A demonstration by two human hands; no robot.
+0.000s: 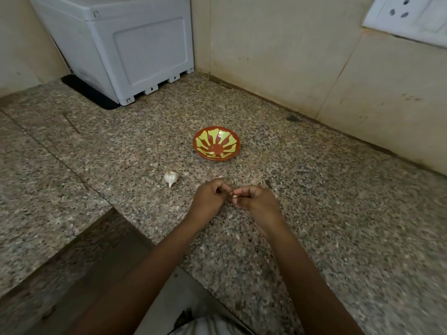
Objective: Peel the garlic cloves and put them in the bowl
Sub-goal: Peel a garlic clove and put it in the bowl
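A small red bowl (216, 143) with a yellow-green pattern stands on the speckled granite counter (314, 213), and one pale peeled clove (211, 153) lies inside it near the front rim. A white garlic bulb (171, 177) lies on the counter to the bowl's front left. Just in front of the bowl, my left hand (211, 197) and my right hand (254, 200) meet with curled fingers. Between their fingertips they pinch a small garlic clove (234, 194), mostly hidden by the fingers.
A white plastic appliance (121, 44) on a black mat stands at the back left corner. Beige tiled walls (278, 49) close off the back and right, with a switch panel (408, 15) at the top right. The counter's front edge drops away at lower left.
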